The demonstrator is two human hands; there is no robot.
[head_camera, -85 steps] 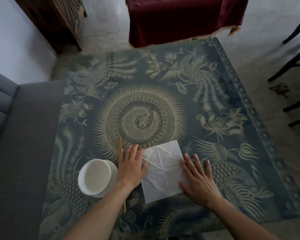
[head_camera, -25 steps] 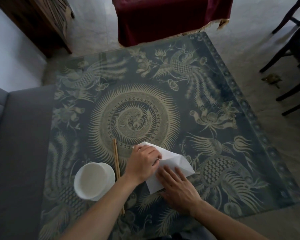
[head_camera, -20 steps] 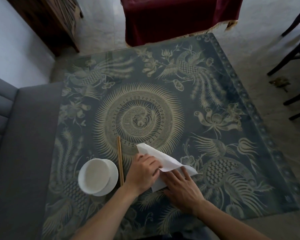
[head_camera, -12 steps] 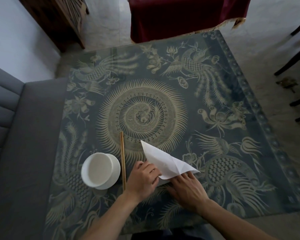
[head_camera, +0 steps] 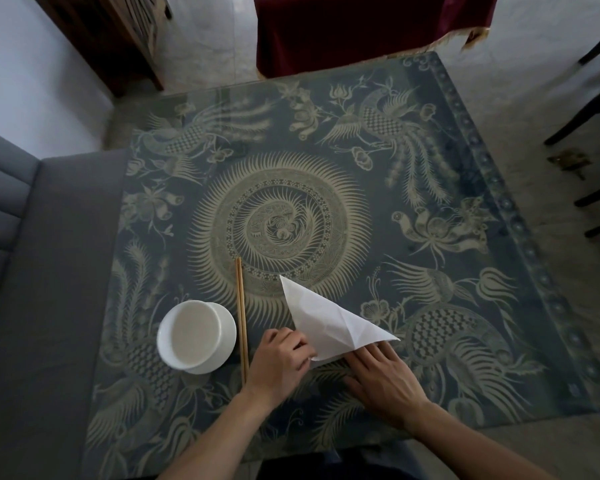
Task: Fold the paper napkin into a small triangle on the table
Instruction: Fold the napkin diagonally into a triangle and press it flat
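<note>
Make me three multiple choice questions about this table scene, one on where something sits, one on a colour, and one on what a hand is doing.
1. Where do the chopsticks lie?
A. between the bowl and the napkin
B. across the bowl
C. at the table's far edge

2. What colour is the bowl?
A. red
B. white
C. black

3. What is the left hand doing?
A. resting in the bowl
B. lifting the chopsticks
C. pinching the napkin's near corner

Answers: 1 A, they run lengthwise with the bowl on their left and the napkin on their right; 2 B, it shows plain white; 3 C, its curled fingers grip the paper while the right hand lies flat beside the fold.
</note>
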